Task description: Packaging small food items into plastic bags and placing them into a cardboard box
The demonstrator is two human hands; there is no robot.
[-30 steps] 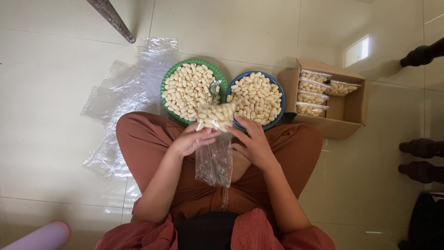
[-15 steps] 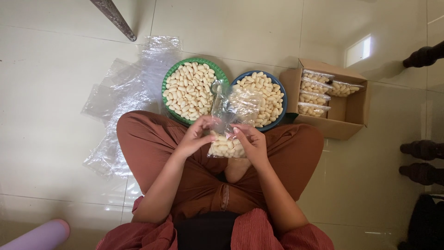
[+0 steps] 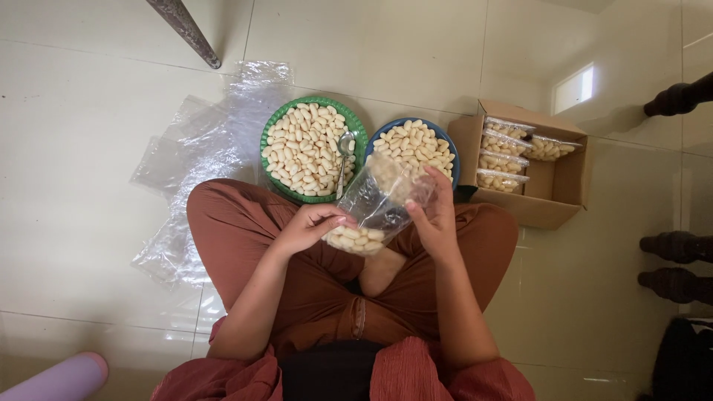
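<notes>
I sit cross-legged on a tiled floor. My left hand point(image 3: 308, 226) and my right hand point(image 3: 434, 219) both hold a clear plastic bag point(image 3: 375, 204) over my lap. Pale oval cookies fill the bag's lower end by my left fingers; its open mouth points away, toward the bowls. A green bowl point(image 3: 269, 141) and a blue bowl point(image 3: 450, 152), both heaped with the same cookies, stand just beyond my knees. A metal spoon point(image 3: 344, 152) lies in the green bowl.
A cardboard box point(image 3: 564, 189) with several filled bags stands at the right. Empty clear bags point(image 3: 200, 141) lie spread on the floor at the left. A metal leg point(image 3: 186, 33) rises at the top, dark furniture legs point(image 3: 672, 249) stand at the right, a lilac roll point(image 3: 56, 379) lies bottom left.
The bag has been turned over: a second ago the cookies were at the top with the empty part hanging down; now they rest at the bottom and the mouth points up and away.
</notes>
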